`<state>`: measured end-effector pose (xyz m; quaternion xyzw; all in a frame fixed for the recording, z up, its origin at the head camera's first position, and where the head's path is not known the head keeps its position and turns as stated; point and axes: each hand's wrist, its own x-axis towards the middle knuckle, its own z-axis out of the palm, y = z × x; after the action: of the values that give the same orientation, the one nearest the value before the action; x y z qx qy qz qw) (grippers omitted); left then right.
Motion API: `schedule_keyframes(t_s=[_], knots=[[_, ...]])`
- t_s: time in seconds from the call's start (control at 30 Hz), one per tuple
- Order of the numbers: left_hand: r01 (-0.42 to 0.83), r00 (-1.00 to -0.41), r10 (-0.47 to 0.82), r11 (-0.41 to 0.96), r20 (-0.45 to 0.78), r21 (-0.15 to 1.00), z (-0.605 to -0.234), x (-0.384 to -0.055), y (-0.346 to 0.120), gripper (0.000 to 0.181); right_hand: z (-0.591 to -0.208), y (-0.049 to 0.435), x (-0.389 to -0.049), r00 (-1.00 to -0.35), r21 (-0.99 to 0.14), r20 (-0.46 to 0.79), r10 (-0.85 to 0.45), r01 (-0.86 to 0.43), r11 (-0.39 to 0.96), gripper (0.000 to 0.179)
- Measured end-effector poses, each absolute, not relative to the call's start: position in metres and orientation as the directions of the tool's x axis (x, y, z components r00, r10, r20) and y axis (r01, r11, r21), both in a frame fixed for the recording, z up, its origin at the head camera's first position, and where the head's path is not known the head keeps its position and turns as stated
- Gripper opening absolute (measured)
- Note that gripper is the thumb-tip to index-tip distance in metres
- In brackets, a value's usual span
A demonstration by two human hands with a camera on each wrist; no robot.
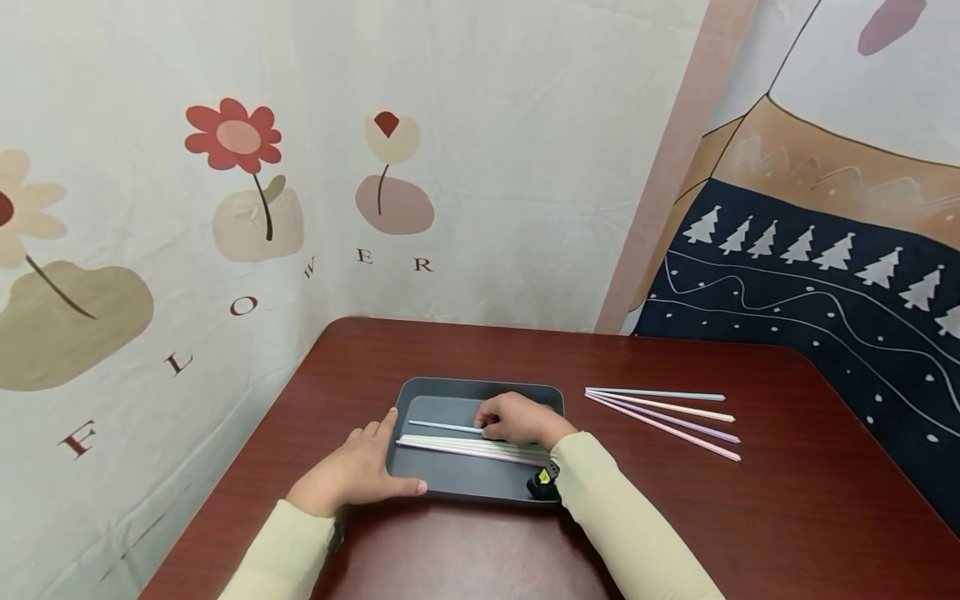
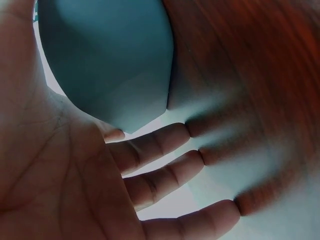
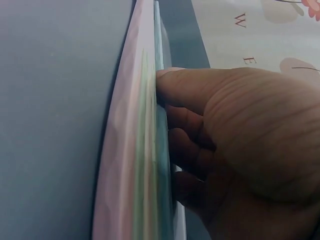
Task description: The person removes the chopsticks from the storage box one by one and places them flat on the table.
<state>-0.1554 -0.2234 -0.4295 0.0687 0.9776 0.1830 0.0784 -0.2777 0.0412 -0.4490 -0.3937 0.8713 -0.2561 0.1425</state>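
A dark grey tray (image 1: 468, 483) lies on the table, holding a row of thin pastel sticks (image 1: 465, 448) side by side. Behind that row, my right hand (image 1: 516, 418) pinches a light blue stick (image 1: 444, 427) between thumb and fingertips. The right wrist view has this blue stick (image 3: 162, 145) standing close along the pink, green and cream ones (image 3: 122, 160). My left hand (image 1: 352, 471) rests at the tray's left end, fingers straight along the side and thumb at the near corner. In the left wrist view, its fingertips (image 2: 222, 212) touch the tabletop beside the tray corner (image 2: 125, 95).
Right of the tray, several loose sticks (image 1: 660, 408) in blue, cream, purple and pink fan out on the reddish-brown table (image 1: 660, 517). A printed fabric curtain (image 1: 510, 167) hangs behind and to the left of the table.
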Motion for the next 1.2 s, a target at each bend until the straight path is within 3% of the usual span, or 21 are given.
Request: schedule_keyframes(t_s=[0.8, 1.2], knots=[[0.103, -0.977, 0.166, 0.918, -0.136, 0.383, -0.429, -0.158, -0.223, 0.134, -0.425, 0.05, -0.273, -0.642, -0.539, 0.024, -0.766, -0.654, 0.531, 0.013], [0.111, -0.976, 0.171, 0.923, -0.134, 0.368, -0.431, -0.156, -0.224, 0.135, -0.393, 0.067, -0.268, -0.647, -0.493, 0.148, -0.748, -0.704, 0.512, 0.014]])
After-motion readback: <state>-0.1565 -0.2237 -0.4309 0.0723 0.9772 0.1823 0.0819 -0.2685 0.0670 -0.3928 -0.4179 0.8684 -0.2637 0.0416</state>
